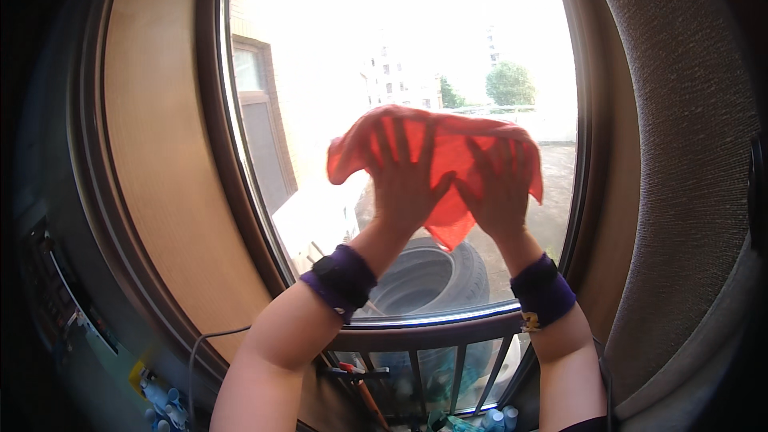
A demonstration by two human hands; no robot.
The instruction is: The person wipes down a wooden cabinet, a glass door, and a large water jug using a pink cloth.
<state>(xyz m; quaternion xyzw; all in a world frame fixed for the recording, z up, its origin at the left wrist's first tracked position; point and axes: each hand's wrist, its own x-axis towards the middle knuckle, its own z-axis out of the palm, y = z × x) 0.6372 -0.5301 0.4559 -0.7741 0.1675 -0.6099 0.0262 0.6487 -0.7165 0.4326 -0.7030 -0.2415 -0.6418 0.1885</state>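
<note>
A thin red cloth [447, 174] lies spread against the glass pane [312, 72] of a tall window, light showing through it. My left hand [402, 183] presses flat on its left half, fingers spread. On the right half, my right hand [498, 186] does the same, its thumb close to the left thumb. The cloth's lower corner hangs between the palms, and its left and right ends droop past the fingers. Each forearm carries a purple wristband, the left one [339, 282] and the right one [543, 291].
Dark frame posts [225, 132] border the glass. Below it runs a barred railing [414, 366], with an orange-handled tool [367, 396] and light-blue bottles [495, 419] near its foot. A grey curtain [678, 132] hangs at right. Stacked tyres [432, 276] stand outside. A cable [198, 348] runs at lower left.
</note>
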